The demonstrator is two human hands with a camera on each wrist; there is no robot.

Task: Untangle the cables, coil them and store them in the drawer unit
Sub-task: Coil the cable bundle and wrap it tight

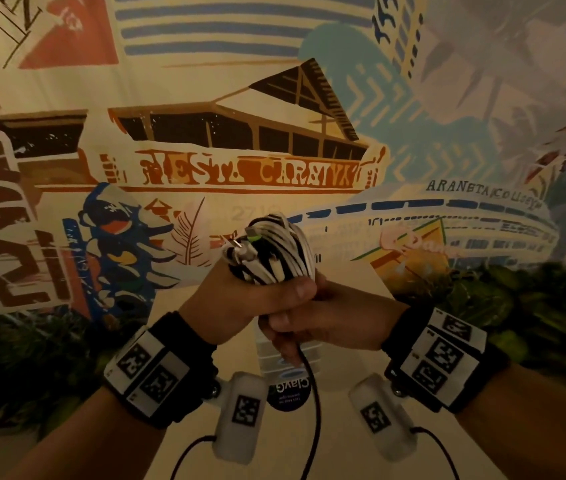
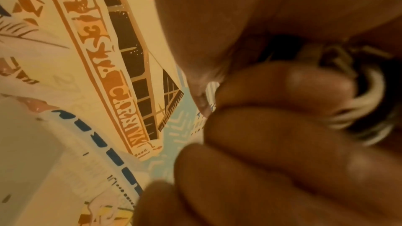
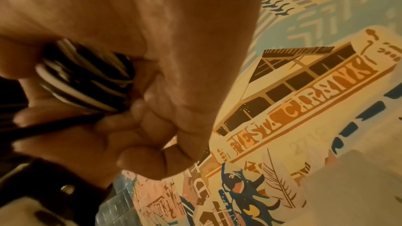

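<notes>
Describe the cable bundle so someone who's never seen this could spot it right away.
Start at the big painted mural, then drop to the two hands meeting in front of it. The cable bundle sticks up out of the left hand: mixed white and black loops with connector tips poking out, unlike the single black cable hanging below.

The wall mural [image 1: 274,98] carries "ARANETA COLISEUM" over its white round building, a faint "27" beside the leaf drawing, and a large brown "21" at left. A dark round label [image 1: 288,393] reads "ClayG", upside down.

The drawer unit [image 1: 286,355] stands on the table [image 1: 350,341] directly under both hands; bare table surface lies open on its right side.
</notes>
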